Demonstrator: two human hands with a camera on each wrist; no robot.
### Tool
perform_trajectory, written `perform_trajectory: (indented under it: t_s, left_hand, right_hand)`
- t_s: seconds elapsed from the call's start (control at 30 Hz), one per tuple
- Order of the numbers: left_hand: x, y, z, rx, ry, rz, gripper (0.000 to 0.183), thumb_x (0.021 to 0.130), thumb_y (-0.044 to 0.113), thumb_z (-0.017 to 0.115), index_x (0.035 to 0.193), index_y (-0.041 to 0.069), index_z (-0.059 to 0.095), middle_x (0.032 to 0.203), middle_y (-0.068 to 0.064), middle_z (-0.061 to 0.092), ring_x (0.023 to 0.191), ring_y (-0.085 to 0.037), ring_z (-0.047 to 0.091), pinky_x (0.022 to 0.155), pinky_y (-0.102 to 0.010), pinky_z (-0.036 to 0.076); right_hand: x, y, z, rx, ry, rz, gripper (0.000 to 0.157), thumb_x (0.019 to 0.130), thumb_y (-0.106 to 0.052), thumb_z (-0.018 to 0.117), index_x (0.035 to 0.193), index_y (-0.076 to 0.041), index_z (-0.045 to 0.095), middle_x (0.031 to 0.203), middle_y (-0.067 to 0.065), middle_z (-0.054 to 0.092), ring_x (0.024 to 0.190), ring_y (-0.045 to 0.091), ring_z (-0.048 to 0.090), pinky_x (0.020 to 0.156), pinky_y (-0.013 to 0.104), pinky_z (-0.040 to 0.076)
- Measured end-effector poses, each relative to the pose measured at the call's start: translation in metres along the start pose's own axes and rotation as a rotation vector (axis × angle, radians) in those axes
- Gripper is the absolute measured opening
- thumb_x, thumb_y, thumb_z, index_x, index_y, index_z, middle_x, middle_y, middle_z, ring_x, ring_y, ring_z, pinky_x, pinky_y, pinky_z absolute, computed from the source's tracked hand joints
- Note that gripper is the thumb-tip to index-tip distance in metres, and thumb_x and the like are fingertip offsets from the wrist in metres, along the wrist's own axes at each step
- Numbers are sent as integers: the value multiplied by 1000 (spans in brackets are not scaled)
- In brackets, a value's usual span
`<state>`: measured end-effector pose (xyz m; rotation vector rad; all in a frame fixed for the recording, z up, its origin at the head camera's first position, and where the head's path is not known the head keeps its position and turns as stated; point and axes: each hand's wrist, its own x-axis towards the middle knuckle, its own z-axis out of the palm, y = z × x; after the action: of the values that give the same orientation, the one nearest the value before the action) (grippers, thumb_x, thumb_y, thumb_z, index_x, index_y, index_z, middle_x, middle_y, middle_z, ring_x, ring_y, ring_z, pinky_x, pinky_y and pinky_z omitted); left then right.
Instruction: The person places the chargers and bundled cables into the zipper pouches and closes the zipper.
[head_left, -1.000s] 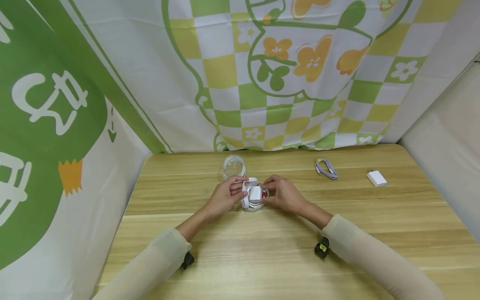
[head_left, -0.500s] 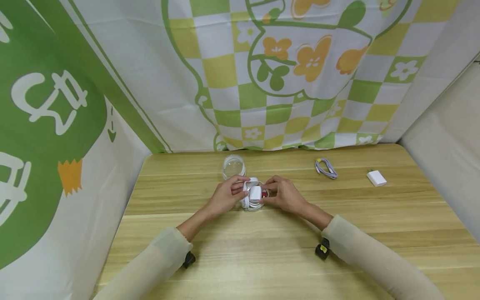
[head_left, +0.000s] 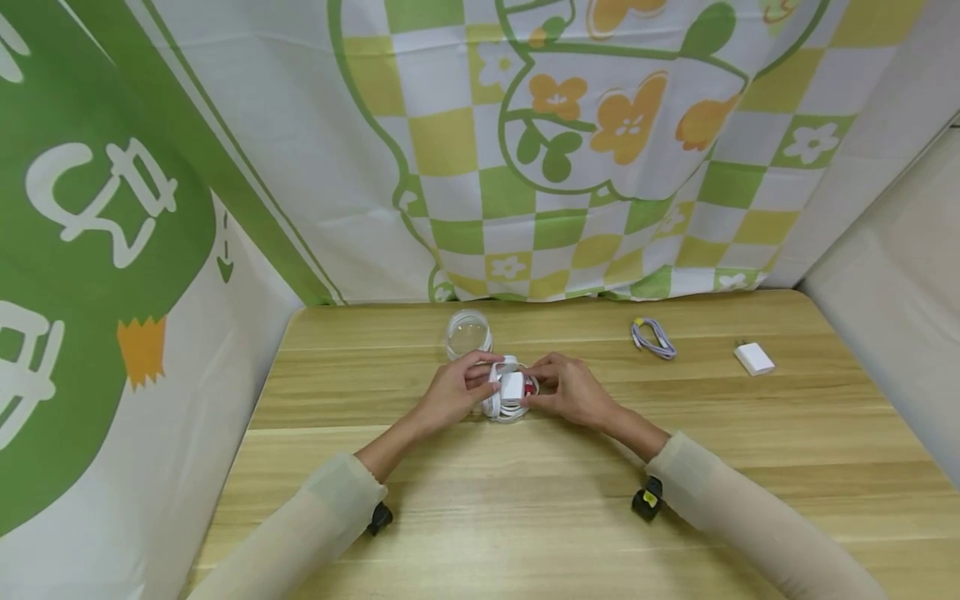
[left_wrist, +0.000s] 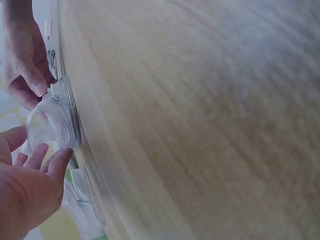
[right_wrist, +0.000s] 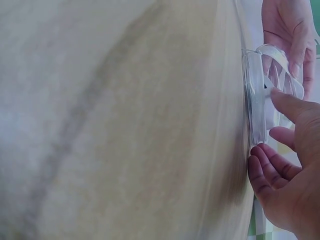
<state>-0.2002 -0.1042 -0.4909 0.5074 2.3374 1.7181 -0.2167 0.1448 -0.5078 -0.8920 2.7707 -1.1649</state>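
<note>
A clear round plastic case (head_left: 495, 414) lies on the table between both hands, with a white cable coiled in it. Its raised clear side is gripped by my left hand (head_left: 450, 393), thumb inside and fingers outside, as the left wrist view shows too. A white charger plug (head_left: 512, 387) stands over the coil, a small red piece (head_left: 529, 388) beside it. My right hand (head_left: 573, 393) pinches the charger plug from the right between thumb and fingers. In the right wrist view that thumb (right_wrist: 287, 104) lies against the white plug, while the lower fingers curl near the case's edge.
A second clear round case (head_left: 468, 333) with a white coil sits just behind. Farther right lie a bundled lilac cable (head_left: 652, 337) with a yellow tie and another white charger plug (head_left: 753, 357). A patterned curtain (head_left: 562, 225) hangs along the wooden table's (head_left: 510, 500) back edge.
Both hands stay at the case with barely any movement. The clear side by the left hand shifts very slightly.
</note>
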Motion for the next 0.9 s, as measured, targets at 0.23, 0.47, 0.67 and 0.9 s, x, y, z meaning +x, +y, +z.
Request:
perform_trajectory:
  t_s: [0.23, 0.47, 0.67, 0.9]
  left_hand:
    - [1, 1, 2, -4, -2, 22, 44, 97, -4, 71, 140, -3, 61, 140, -26, 65, 129, -39, 66, 107, -39, 56]
    - [0, 0, 2, -8, -5, 36, 47, 98, -1, 73, 143, -1, 60, 141, -26, 65, 132, -40, 63, 110, -45, 53]
    - [0, 1, 1, 25, -2, 32, 53, 97, 4, 76, 146, 1, 57, 144, -22, 63, 135, -34, 62, 114, -42, 50]
    - [-2, 2, 2, 47, -3, 0, 48, 100, 12, 75, 145, 2, 60, 146, -17, 64, 136, -33, 61, 115, -42, 49]
  right_hand:
    - [-1, 3, -1, 44, 10, -2, 34, 90, -18, 87, 118, -2, 79, 114, 12, 76, 96, 24, 74, 83, 39, 64]
    - [-2, 5, -4, 58, 0, -4, 31, 92, -17, 84, 119, -3, 78, 109, 10, 77, 93, 22, 74, 82, 38, 65]
    - [-5, 5, -7, 87, 19, -4, 27, 94, -12, 81, 118, 1, 77, 108, 13, 77, 95, 23, 75, 83, 38, 65]
    - [-6, 8, -10, 109, 43, 20, 27, 95, -8, 79, 119, 5, 76, 110, 16, 77, 96, 24, 75, 84, 34, 65]
